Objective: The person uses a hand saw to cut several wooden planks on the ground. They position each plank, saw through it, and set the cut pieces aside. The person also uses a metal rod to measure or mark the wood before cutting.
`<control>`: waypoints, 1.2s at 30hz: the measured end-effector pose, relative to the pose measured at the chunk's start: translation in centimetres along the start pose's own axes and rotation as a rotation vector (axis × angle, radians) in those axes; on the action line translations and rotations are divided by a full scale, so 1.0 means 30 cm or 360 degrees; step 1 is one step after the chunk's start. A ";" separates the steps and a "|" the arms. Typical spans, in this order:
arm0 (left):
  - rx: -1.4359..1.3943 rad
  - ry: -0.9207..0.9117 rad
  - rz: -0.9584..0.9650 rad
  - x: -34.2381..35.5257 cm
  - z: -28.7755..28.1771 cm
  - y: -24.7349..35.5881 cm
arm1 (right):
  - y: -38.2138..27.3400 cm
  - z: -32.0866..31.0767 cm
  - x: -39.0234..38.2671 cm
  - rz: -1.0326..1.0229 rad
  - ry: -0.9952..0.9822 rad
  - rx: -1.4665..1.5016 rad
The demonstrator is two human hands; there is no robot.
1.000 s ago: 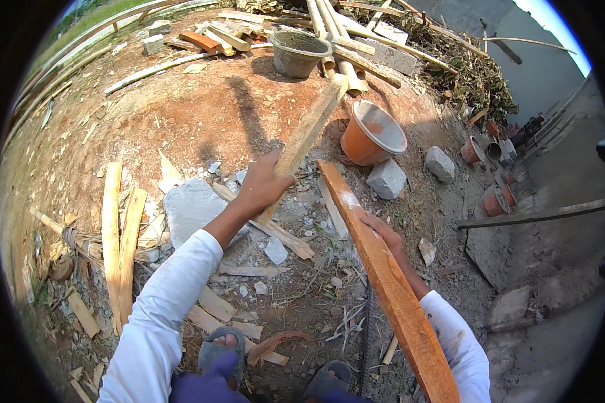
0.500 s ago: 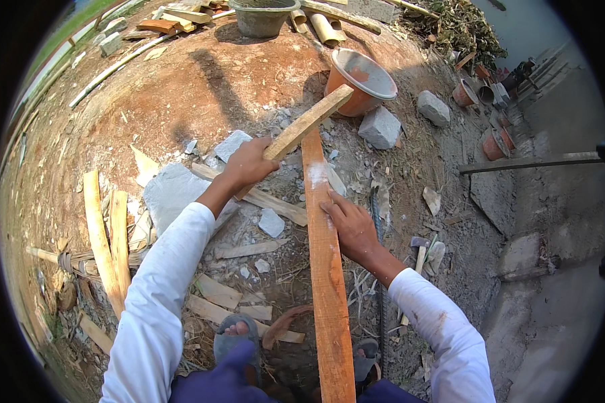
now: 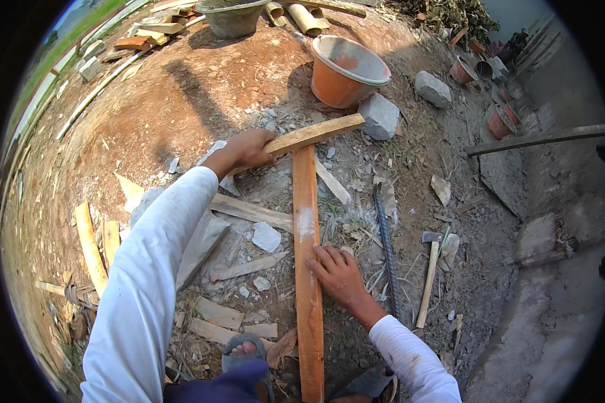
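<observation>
A short pale timber [image 3: 326,127] is gripped in my left hand [image 3: 252,148], crossing the upper end of a long orange-brown plank [image 3: 304,174]. The plank runs toward me between my feet, with a white patch on its face. My right hand [image 3: 336,272] grips it about halfway along, fingers curled over it. To the right lie a ribbed steel bar [image 3: 386,235] and a hammer-like tool with a pale wooden handle [image 3: 427,282].
An orange bucket [image 3: 336,77] and a grey tub [image 3: 230,20] stand ahead, near stone blocks [image 3: 432,88]. Wood scraps [image 3: 89,245] and broken stones [image 3: 266,237] litter the ground. A concrete surface [image 3: 544,302] with a long bar [image 3: 538,140] is at the right.
The orange plank has swung from slanting to nearly straight ahead. My left hand has lowered the pale timber across its top end. My right hand now sits lower in view on the plank.
</observation>
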State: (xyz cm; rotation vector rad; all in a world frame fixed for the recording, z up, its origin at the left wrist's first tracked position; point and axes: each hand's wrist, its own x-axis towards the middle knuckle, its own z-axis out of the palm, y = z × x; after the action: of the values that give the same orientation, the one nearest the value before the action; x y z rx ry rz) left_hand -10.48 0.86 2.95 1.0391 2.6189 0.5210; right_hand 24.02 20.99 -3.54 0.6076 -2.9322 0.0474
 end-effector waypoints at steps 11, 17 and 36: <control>0.0236 -0.0145 0.0070 0.045 0.017 0.009 | 0.061 -0.216 -0.637 0.1319 -0.0306 0.0348; 0.0180 -0.0183 0.0040 0.070 -0.026 0.026 | -0.024 -0.274 -0.996 0.1724 -0.0976 0.0483; 0.0352 -0.0152 0.0051 0.107 -0.042 0.070 | -0.037 -0.512 -1.105 0.2354 -0.0548 0.0877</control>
State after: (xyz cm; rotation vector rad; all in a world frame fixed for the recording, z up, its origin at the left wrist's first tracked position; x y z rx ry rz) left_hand -11.94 4.25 4.58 1.1423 2.6222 0.1853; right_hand 56.65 33.91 6.68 -1.7038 -2.8634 0.9437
